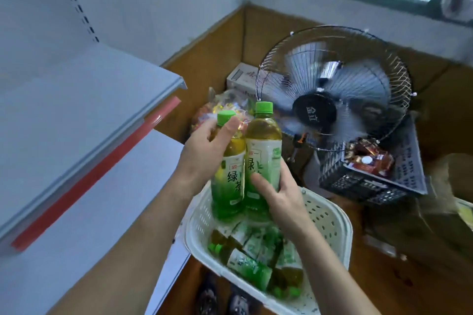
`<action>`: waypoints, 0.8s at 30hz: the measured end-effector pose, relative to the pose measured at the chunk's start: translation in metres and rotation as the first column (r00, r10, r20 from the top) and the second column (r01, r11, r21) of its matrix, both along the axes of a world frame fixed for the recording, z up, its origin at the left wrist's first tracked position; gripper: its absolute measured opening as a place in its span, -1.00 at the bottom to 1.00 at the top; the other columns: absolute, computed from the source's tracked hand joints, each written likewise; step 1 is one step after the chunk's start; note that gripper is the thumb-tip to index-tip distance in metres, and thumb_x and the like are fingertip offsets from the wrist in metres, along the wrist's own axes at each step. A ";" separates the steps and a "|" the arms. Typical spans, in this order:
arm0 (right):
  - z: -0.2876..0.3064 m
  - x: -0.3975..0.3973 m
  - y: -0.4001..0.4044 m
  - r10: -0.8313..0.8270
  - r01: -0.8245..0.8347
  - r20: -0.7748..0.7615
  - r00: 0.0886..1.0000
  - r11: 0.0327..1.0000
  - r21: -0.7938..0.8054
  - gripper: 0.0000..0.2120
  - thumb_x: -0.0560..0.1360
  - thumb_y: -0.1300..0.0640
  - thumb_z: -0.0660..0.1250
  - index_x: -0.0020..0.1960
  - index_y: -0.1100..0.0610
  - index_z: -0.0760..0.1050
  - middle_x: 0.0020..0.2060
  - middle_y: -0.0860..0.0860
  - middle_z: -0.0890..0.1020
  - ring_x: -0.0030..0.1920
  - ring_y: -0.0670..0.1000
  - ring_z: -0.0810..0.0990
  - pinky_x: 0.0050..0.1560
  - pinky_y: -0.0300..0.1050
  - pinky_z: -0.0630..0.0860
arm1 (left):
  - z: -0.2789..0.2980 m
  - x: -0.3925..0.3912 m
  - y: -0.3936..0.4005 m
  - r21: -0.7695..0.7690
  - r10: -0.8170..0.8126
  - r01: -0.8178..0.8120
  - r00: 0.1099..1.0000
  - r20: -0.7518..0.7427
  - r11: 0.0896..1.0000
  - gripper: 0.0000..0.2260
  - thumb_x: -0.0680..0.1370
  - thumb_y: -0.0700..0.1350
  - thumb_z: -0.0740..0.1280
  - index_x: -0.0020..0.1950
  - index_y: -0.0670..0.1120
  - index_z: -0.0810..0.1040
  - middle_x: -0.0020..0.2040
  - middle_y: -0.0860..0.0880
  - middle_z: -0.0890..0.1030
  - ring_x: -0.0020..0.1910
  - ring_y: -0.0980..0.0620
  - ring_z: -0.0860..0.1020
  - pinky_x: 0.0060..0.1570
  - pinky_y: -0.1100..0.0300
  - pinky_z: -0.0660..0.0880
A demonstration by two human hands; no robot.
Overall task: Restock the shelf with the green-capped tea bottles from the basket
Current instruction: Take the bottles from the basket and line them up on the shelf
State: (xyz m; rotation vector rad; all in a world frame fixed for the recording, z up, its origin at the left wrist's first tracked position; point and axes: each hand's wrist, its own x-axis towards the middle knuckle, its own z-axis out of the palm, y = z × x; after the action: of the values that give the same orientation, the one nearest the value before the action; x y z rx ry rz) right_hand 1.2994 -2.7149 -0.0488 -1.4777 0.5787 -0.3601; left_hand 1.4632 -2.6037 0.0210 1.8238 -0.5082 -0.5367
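Both hands are busy: left hand (204,146) has its grip wrapped round the neck of one green-capped tea bottle (227,169), right hand (279,194) grips the lower body of a second bottle (263,151). They're upright, side by side and touching, held just over the white basket (330,215), which has more bottles (256,258) lying in it. Grey shelf (76,100) sits off to the left, fan (335,89) behind.

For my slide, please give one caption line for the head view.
Two hands lift two tea bottles above the basket, beside the shelf.
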 end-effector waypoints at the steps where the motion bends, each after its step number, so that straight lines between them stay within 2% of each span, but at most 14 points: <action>1: 0.006 0.005 -0.001 0.011 -0.011 0.009 1.000 1.000 -0.025 -0.54 0.61 -0.06 0.53 0.47 -0.17 0.52 0.28 0.01 0.73 0.28 0.08 0.73 0.26 0.15 0.70 | 0.010 0.001 0.006 0.001 0.014 -0.014 1.000 0.027 1.000 -0.51 0.56 0.48 0.27 0.14 0.12 0.67 -0.01 0.13 0.76 -0.01 0.18 0.71 0.08 0.05 0.62; 3: 0.018 0.015 0.001 0.037 -0.034 0.041 0.998 0.997 -0.070 -0.52 0.61 0.00 0.55 0.49 -0.16 0.53 0.30 0.05 0.71 0.29 0.11 0.73 0.27 0.17 0.70 | 0.027 0.005 0.019 0.002 0.057 -0.057 0.995 0.077 0.998 -0.47 0.52 0.52 0.27 0.13 0.11 0.66 -0.04 0.14 0.75 -0.04 0.17 0.71 0.05 0.05 0.63; 5: 0.033 0.026 0.008 0.099 -0.090 0.108 0.989 0.992 -0.089 -0.43 0.65 0.24 0.48 0.56 -0.13 0.44 0.24 -0.04 0.75 0.26 0.04 0.75 0.19 -0.03 0.72 | 0.047 0.007 0.035 -0.001 0.104 -0.105 0.986 0.128 0.994 -0.49 0.53 0.49 0.27 0.09 0.09 0.65 -0.11 0.17 0.73 -0.12 0.23 0.69 -0.09 0.25 0.59; 6: 0.039 0.032 0.012 0.134 -0.120 0.130 0.982 0.987 -0.108 -0.38 0.65 0.31 0.44 0.59 -0.14 0.37 0.23 -0.11 0.76 0.23 -0.02 0.76 0.14 -0.12 0.71 | 0.055 0.007 0.043 -0.008 0.134 -0.134 0.980 0.150 0.991 -0.52 0.54 0.45 0.27 0.08 0.07 0.65 -0.12 0.17 0.72 -0.14 0.24 0.68 -0.16 0.32 0.56; 7: 0.046 0.036 0.018 0.170 -0.150 0.150 0.974 0.980 -0.131 -0.33 0.65 0.33 0.43 0.62 -0.14 0.32 0.23 -0.15 0.75 0.23 -0.05 0.75 0.13 -0.16 0.70 | 0.063 0.007 0.052 -0.022 0.172 -0.171 0.970 0.171 0.985 -0.55 0.55 0.42 0.28 0.08 0.07 0.65 -0.12 0.16 0.72 -0.14 0.23 0.68 -0.17 0.31 0.57; 10: 0.063 0.053 0.041 0.233 -0.192 0.189 0.954 0.958 -0.214 -0.24 0.64 0.24 0.48 0.66 -0.23 0.23 0.29 -0.17 0.71 0.28 -0.05 0.72 0.21 -0.08 0.70 | 0.085 0.007 0.085 -0.046 0.302 -0.301 0.916 0.264 0.952 -0.53 0.53 0.42 0.26 0.14 0.07 0.61 -0.07 0.08 0.72 -0.08 0.12 0.69 -0.01 0.04 0.65; 12: 0.073 0.064 0.059 0.291 -0.236 0.197 0.936 0.936 -0.261 -0.27 0.63 0.16 0.49 0.62 -0.28 0.24 0.25 -0.13 0.70 0.28 0.00 0.73 0.22 0.02 0.72 | 0.097 0.010 0.111 -0.063 0.378 -0.377 0.877 0.297 0.924 -0.49 0.52 0.44 0.25 0.20 0.07 0.56 0.01 0.07 0.69 -0.02 0.07 0.69 0.07 -0.06 0.66; 14: 0.086 0.078 0.083 0.378 -0.313 0.186 0.907 0.900 -0.303 -0.30 0.61 0.09 0.47 0.62 -0.25 0.26 0.23 -0.10 0.71 0.25 0.03 0.74 0.19 0.14 0.73 | 0.110 0.010 0.146 -0.093 0.449 -0.444 0.838 0.310 0.891 -0.51 0.56 0.46 0.28 0.20 0.09 0.54 0.05 0.06 0.69 0.02 0.03 0.70 0.11 -0.14 0.66; 16: 0.097 0.093 0.108 0.452 -0.375 0.172 0.875 0.858 -0.351 -0.33 0.62 0.09 0.47 0.62 -0.19 0.27 0.21 -0.13 0.71 0.21 0.00 0.75 0.17 0.20 0.73 | 0.119 0.008 0.181 -0.122 0.508 -0.498 0.790 0.343 0.858 -0.56 0.57 0.43 0.30 0.16 0.09 0.57 0.05 0.04 0.71 0.04 0.01 0.70 0.13 -0.15 0.65; 19: 0.118 0.108 0.151 0.554 -0.444 0.172 0.814 0.786 -0.429 -0.38 0.65 0.17 0.49 0.54 -0.21 0.30 0.12 -0.24 0.70 0.13 -0.09 0.75 0.14 0.14 0.74 | 0.132 0.003 0.231 -0.151 0.590 -0.581 0.716 0.372 0.800 -0.62 0.60 0.37 0.32 0.12 0.07 0.60 0.03 0.03 0.72 0.02 0.04 0.69 0.14 -0.13 0.63; 21: 0.130 0.114 0.182 0.601 -0.473 0.180 0.779 0.752 -0.460 -0.38 0.62 0.14 0.53 0.49 -0.27 0.30 0.11 -0.23 0.71 0.11 -0.10 0.76 0.13 0.12 0.74 | 0.141 -0.004 0.265 -0.171 0.639 -0.627 0.673 0.373 0.760 -0.61 0.59 0.38 0.32 0.12 0.09 0.60 0.04 0.04 0.72 0.02 0.06 0.68 0.15 -0.12 0.62; 24: 0.140 0.121 0.233 0.639 -0.504 0.176 0.749 0.721 -0.475 -0.30 0.60 0.02 0.56 0.59 -0.18 0.25 0.15 -0.13 0.72 0.09 -0.05 0.77 0.09 0.17 0.75 | 0.153 -0.018 0.317 -0.207 0.679 -0.658 0.628 0.381 0.724 -0.58 0.56 0.44 0.29 0.17 0.16 0.60 0.08 0.08 0.72 0.08 0.07 0.69 0.19 -0.12 0.63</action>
State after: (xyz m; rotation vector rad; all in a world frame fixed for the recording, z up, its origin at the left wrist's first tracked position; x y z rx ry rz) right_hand 1.4201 -2.4824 0.0910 -1.8569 -0.2741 -0.2192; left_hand 1.4448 -2.2869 0.1737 1.9197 -0.0844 0.4157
